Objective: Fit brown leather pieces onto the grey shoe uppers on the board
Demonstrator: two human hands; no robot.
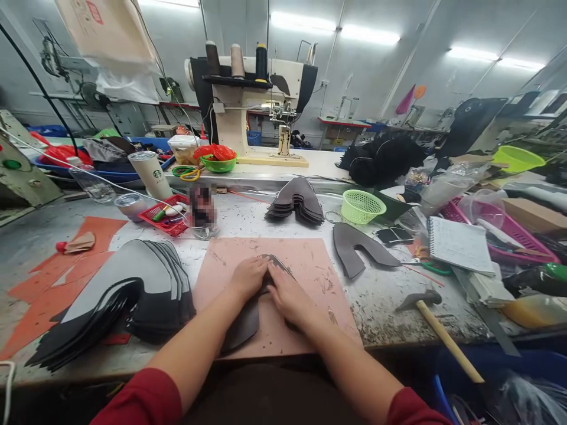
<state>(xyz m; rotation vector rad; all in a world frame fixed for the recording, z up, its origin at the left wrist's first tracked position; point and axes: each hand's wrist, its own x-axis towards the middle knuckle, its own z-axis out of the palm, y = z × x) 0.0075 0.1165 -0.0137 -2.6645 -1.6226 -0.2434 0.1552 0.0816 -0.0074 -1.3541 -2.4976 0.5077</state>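
My left hand (250, 276) and my right hand (290, 292) meet at the curved top of a dark grey U-shaped piece (246, 328), which looks like a shoe upper. Its rounded end points away from me on a pink board (310, 265). The fingers of both hands are closed on its edge and hide much of it. A single matching piece (349, 245) lies right of the board, and a small stack of dark U-shaped pieces (296, 200) stands behind it. To the left is a larger stack of black and light grey pieces (146, 268).
A hammer (447, 339) reaches over the table's front edge at right. A spiral notebook (460, 245) and green basket (363, 206) lie behind it. Left stand a tumbler (150, 175), red tray (153, 216) and orange scraps (44, 289). A sewing machine (230, 112) stands at the back.
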